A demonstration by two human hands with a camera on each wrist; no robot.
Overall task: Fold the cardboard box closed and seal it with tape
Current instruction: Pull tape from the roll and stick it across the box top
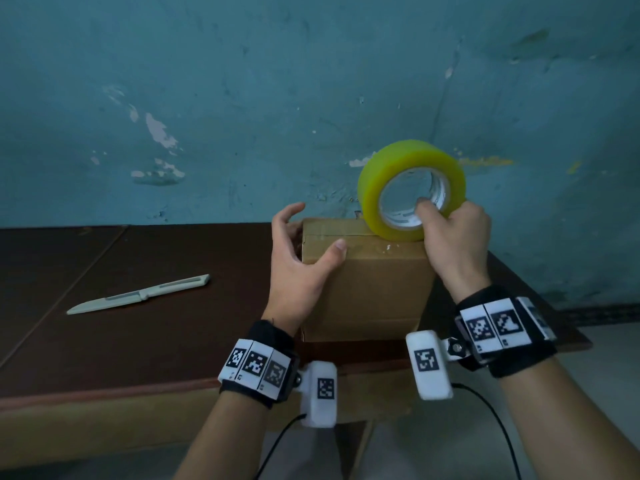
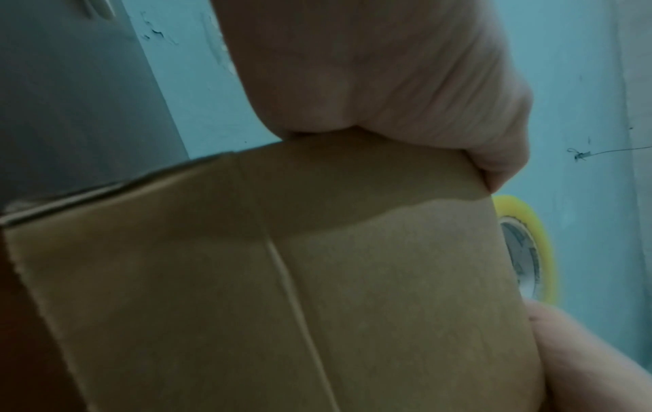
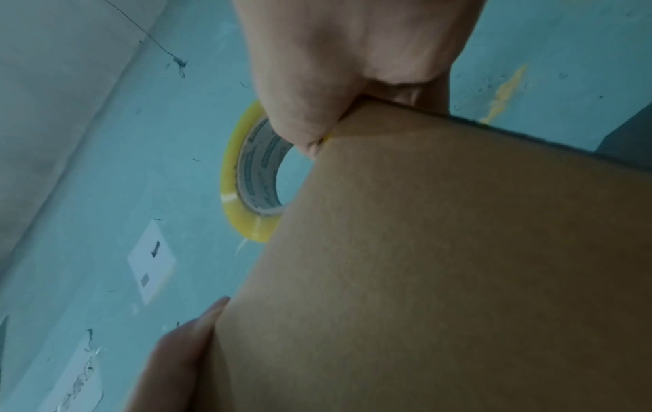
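The brown cardboard box (image 1: 367, 282) stands on the dark table with its top flaps folded flat. A yellow tape roll (image 1: 412, 188) stands on edge at the box's far right top corner. My right hand (image 1: 445, 220) grips it, thumb inside the core and fingers behind. The right wrist view shows that grip on the roll (image 3: 239, 181) above the box (image 3: 458, 264). My left hand (image 1: 304, 244) is at the box's top left corner. Its thumb lies on the top near the seam and its fingers are loosely spread past the left edge. In the left wrist view the palm (image 2: 388, 69) rests on the box (image 2: 317, 278).
A pale folding knife (image 1: 138, 294) lies open on the brown table (image 1: 173, 341), left of the box. A teal wall rises close behind the table. The table's front edge runs just below my wrists, and its right end is near the box.
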